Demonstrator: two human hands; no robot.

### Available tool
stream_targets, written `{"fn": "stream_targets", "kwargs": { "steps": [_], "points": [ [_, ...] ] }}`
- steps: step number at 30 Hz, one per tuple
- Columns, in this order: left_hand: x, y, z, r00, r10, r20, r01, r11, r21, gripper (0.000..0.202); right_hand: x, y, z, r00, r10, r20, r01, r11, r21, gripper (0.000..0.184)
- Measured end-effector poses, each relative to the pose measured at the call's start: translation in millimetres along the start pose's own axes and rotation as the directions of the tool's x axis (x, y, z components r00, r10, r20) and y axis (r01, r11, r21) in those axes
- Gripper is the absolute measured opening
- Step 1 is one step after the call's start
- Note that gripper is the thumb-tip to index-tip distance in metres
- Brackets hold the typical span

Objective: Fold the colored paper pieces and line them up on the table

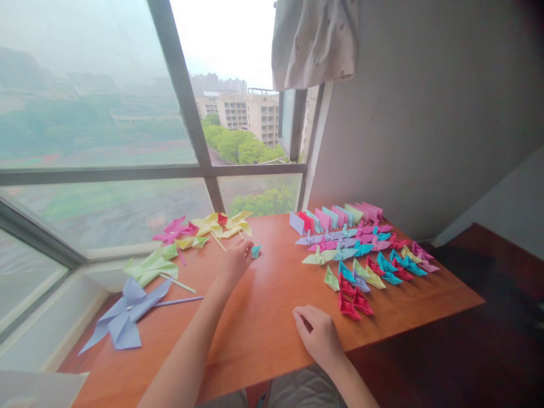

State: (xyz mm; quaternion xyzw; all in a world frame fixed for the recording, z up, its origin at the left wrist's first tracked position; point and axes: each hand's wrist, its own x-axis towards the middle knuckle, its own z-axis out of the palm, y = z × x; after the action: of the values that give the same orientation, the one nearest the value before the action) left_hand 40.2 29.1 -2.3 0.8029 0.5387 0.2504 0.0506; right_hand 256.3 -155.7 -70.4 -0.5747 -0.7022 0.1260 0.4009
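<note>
My left hand (pixel 235 262) reaches across the wooden table (pixel 263 317) to the yellow paper pinwheel (pixel 221 225) at the far edge, fingers curled by its stick. A small teal folded piece (pixel 255 251) lies just right of that hand. My right hand (pixel 318 335) rests on the table near the front edge, fingers curled loosely, close to the red folded paper pieces (pixel 353 303). Whether either hand holds anything is unclear.
Several pinwheels lie at the left: pink (pixel 175 229), light green (pixel 149 266), lavender (pixel 123 317). Rows of coloured folded paper pieces (pixel 361 249) cover the table's right side. A large window (pixel 127 141) stands behind, a grey wall (pixel 425 113) at right.
</note>
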Motion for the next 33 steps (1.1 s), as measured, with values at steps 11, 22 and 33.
{"fn": "stream_targets", "kwargs": {
  "steps": [11, 22, 33],
  "points": [
    [-15, -7, 0.5, 0.999, -0.041, -0.015, 0.041, 0.999, 0.009, 0.02, 0, 0, 1, 1.0, -0.02, -0.014, 0.02, 0.999, -0.034, 0.028],
    [-7, -8, 4.6, 0.999, -0.006, 0.032, 0.005, 0.999, 0.032, 0.019, 1, 0, 1, 1.0, -0.021, -0.008, 0.021, 0.999, -0.049, 0.03],
    [-78, 36, -2.7, 0.98, 0.172, 0.1, -0.143, 0.959, -0.245, 0.021, 2, 2, -2, 0.991, 0.07, -0.11, -0.061, 0.994, 0.087, 0.024]
  ]
}}
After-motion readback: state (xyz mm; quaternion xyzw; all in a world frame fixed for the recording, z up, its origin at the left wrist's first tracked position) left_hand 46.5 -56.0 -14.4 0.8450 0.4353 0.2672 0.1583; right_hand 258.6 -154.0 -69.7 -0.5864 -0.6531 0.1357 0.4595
